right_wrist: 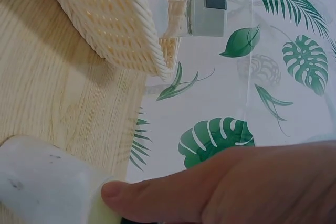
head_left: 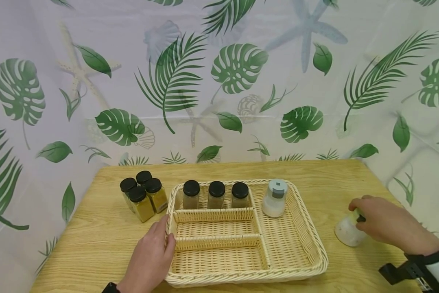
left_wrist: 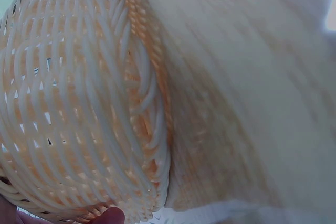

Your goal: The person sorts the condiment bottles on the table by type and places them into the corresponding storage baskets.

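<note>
A woven basket (head_left: pixel 246 278) with several compartments sits on the table, its weave (left_wrist: pixel 68 93) filling much of the left wrist view. My left hand (head_left: pixel 149 252) grips its left rim, thumb on the inner side. Off the basket's right side, my right hand (head_left: pixel 385 221) holds a seasoning jar (head_left: pixel 347 232) by its yellow-green lid. White contents fill this jar (right_wrist: pixel 47 182), which tilts in the right wrist view. In the basket's back row stand three black-capped spice jars (head_left: pixel 216 195). A white-filled shaker (head_left: pixel 274 199) with a pale grey-green lid stands in the right compartment.
Several black-capped jars (head_left: pixel 144 207) of yellow spice cluster on the wooden table (head_left: pixel 95 244), left of the basket. Behind the table hangs a leaf-print cloth (head_left: pixel 256 134).
</note>
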`<state>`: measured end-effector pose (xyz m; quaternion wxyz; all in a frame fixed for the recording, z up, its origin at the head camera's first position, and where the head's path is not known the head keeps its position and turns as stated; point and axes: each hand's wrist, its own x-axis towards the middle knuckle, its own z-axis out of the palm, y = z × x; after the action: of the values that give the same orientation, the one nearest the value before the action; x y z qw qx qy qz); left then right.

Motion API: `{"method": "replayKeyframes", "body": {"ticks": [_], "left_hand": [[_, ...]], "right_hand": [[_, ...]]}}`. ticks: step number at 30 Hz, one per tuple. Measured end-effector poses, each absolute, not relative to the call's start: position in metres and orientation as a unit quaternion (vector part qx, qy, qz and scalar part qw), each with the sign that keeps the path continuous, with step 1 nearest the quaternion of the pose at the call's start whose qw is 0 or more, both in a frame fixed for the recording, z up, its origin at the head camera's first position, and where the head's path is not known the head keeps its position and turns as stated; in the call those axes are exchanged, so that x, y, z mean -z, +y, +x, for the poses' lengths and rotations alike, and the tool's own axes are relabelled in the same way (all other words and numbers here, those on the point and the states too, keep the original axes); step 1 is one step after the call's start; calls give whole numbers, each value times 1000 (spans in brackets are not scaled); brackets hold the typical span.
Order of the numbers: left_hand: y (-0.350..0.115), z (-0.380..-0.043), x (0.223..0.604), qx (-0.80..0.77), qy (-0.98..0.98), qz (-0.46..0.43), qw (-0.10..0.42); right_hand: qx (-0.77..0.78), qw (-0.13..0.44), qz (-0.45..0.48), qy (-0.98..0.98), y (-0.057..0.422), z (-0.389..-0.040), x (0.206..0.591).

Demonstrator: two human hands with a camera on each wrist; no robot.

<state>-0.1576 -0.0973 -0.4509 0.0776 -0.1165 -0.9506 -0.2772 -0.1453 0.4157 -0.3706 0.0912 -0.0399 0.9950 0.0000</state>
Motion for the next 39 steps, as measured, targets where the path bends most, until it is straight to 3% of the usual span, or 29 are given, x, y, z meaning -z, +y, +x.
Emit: {"method": "replayKeyframes", "body": {"ticks": [20, 39], "left_hand": [[-97, -158, 449, 276, -952, -112, 72], [-97, -158, 451, 275, -951, -115, 83]], "right_hand": [[-3, 67, -47, 997, 412, -148, 355], [-7, 6, -105, 994, 367, -139, 319]]}}
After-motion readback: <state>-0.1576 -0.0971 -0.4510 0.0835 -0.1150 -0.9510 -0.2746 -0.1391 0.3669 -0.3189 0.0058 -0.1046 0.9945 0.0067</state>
